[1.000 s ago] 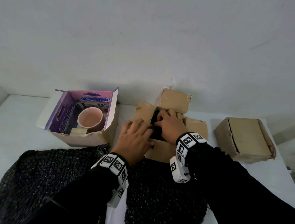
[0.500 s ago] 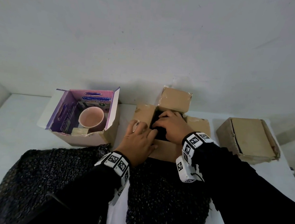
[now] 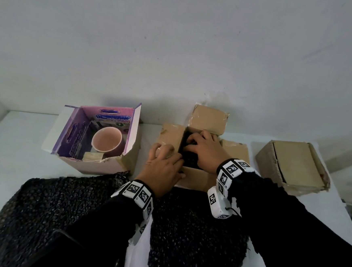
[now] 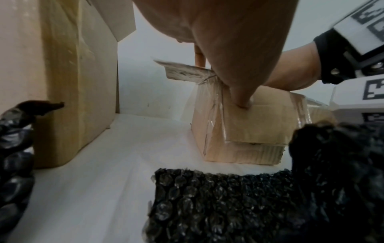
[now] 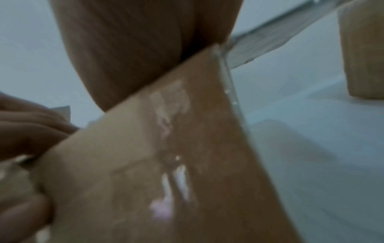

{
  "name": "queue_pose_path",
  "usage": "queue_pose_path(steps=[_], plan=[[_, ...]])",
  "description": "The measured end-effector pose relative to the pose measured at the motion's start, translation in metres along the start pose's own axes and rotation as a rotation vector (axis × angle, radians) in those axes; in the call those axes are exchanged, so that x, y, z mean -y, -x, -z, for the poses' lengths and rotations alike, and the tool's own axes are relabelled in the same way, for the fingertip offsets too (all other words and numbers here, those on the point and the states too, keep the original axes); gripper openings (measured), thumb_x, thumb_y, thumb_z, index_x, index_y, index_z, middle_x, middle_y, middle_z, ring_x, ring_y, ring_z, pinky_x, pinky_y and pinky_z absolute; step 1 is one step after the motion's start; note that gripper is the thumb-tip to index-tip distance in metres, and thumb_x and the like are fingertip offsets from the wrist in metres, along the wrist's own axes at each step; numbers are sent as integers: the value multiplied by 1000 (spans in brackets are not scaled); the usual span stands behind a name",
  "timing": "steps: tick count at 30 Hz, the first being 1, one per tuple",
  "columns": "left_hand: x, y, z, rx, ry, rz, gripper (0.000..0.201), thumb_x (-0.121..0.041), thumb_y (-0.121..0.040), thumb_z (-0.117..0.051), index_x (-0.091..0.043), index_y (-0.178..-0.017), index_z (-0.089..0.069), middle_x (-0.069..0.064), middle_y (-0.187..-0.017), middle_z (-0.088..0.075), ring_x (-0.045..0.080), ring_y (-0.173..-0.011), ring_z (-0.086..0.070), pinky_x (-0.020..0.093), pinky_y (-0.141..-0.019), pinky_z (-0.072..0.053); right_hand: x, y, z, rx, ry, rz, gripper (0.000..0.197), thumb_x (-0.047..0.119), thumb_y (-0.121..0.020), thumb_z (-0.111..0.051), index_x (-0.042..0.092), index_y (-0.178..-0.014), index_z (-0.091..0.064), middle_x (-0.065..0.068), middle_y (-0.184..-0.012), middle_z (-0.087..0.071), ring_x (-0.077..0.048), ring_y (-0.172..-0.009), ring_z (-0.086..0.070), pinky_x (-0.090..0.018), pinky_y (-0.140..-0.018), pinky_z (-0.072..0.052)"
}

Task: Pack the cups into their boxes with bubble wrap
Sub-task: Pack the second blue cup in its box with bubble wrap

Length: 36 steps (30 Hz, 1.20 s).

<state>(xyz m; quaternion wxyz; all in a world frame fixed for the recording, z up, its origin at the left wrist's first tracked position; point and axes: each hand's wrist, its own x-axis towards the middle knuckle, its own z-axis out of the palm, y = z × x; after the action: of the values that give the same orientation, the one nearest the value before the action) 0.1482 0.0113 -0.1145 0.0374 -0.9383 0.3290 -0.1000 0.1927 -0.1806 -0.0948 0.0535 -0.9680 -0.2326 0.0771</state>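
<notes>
An open brown cardboard box (image 3: 190, 177) stands mid-table with a black bubble-wrapped bundle (image 3: 190, 158) inside it. My right hand (image 3: 202, 149) reaches into the opening, fingers curled on the bundle. At the box's front-left corner my left hand (image 3: 163, 162) grips the box: fingers lie over the left flap (image 3: 170, 135) and the thumb (image 4: 242, 93) presses the front wall (image 4: 255, 125). A pink cup (image 3: 106, 141) stands unwrapped in a purple box (image 3: 96, 165) at the left. The right wrist view is blurred, filled by a box flap (image 5: 166, 164).
A closed brown box (image 3: 292, 165) sits at the right. Two black bubble wrap sheets (image 3: 59, 208) (image 3: 195, 229) lie on the white table (image 3: 12, 141) in front of the boxes, under my forearms. A wall runs close behind the boxes.
My left hand's fingers have slid a little left, off the opening and onto the left flap. The right hand has stayed in the box on the bundle.
</notes>
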Motion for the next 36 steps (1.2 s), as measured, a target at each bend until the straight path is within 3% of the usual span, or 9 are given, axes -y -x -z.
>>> queue_pose_path(steps=[3, 5, 7, 12, 17, 20, 27, 32, 36], plan=[[-3, -3, -1, -15, 19, 26, 46, -52, -83, -53, -25, -120, -55, -9, -106, -63, 24, -113, -44, 52, -102, -22, -4, 15, -1, -141, -141, -72, 33, 33, -87, -46, 29, -115, -63, 4, -113, -58, -21, -107, -46, -42, -91, -39], [-5, -5, -1, -3, 32, 58, 61, -51, -82, -59, -24, -136, -46, -6, -107, -62, 25, -109, -45, 53, -101, -28, -3, 31, -2, -122, -120, -97, 50, 58, -85, -29, 29, -104, -65, 7, -97, -61, -19, -95, -49, -38, -85, -36], [-6, -7, -1, 6, 7, 54, 61, -51, -81, -61, -26, -135, -49, -5, -105, -60, 26, -106, -46, 54, -99, -28, -1, 46, -7, -103, -98, -64, 61, 67, -80, -24, 31, -108, -65, 7, -96, -62, -18, -93, -50, -36, -84, -31], [-4, -13, 4, -1, -40, 6, 36, -53, -72, -70, -34, -102, -65, -9, -91, -61, 26, -100, -51, 53, -96, -24, -3, 62, -16, -147, -82, 11, 35, 46, -87, -56, 29, -116, -65, 5, -110, -61, -22, -100, -53, -37, -84, -33], [-4, -13, 5, 17, -49, 25, 23, -50, -76, -66, -30, -88, -68, -10, -90, -61, 24, -103, -45, 51, -98, -26, 6, 63, -15, -106, -52, -21, 27, 41, -92, -50, 28, -115, -57, 5, -97, -66, -19, -94, -59, -34, -91, -32], [-7, -12, 6, 41, -64, 42, 21, -49, -78, -64, -31, -87, -69, -8, -101, -59, 24, -106, -43, 52, -100, -24, 7, 63, -17, -79, 0, -43, 29, 42, -94, -44, 25, -117, -49, 2, -88, -67, -23, -87, -60, -35, -93, -32], [-14, -11, 12, 133, -144, 46, 18, -40, -84, -58, -24, -87, -66, -7, -89, -64, 27, -105, -51, 57, -109, -10, 9, 62, -14, -36, 32, -44, 31, 45, -96, -38, 27, -110, -60, 4, -98, -67, -19, -94, -59, -34, -92, -29], [-25, -11, 18, 220, -260, 86, 31, -37, -87, -50, -17, -105, -65, 4, -116, -52, 32, -120, -40, 58, -108, -6, 9, 62, -10, -9, 13, -56, 36, 46, -96, -40, 27, -117, -62, 1, -114, -61, -20, -103, -55, -36, -94, -29], [-24, -12, 21, 256, -274, 90, 32, -36, -91, -42, -19, -107, -65, -1, -105, -56, 31, -122, -39, 61, -107, 7, 9, 63, -10, -8, -4, -49, 35, 45, -96, -41, 25, -113, -63, 0, -113, -61, -20, -102, -55, -36, -94, -29]])
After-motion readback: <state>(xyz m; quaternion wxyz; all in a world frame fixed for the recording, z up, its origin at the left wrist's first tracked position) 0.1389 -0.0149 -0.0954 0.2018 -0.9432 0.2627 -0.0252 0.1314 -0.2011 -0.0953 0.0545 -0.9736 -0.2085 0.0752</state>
